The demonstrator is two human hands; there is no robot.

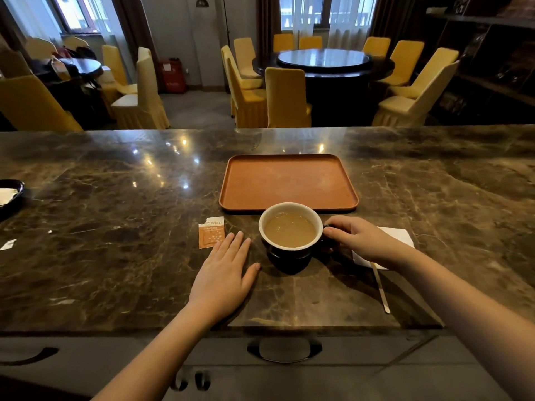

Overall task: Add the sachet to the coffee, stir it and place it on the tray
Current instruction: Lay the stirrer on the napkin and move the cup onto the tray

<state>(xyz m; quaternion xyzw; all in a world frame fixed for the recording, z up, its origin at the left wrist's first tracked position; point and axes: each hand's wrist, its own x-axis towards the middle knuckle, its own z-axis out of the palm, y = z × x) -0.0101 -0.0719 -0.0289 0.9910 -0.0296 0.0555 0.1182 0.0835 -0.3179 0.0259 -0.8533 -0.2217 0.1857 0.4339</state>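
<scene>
The right hand (357, 237) holds the handle of the full coffee cup (290, 230); the left hand (223, 270) lies flat, fingers spread. A fast lift to the tray (288, 182) may spill coffee.

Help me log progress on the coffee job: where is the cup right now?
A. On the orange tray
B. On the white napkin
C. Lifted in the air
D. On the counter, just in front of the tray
D: the cup stands on the marble counter on the near side of the bare tray, the right hand at its handle.
</scene>
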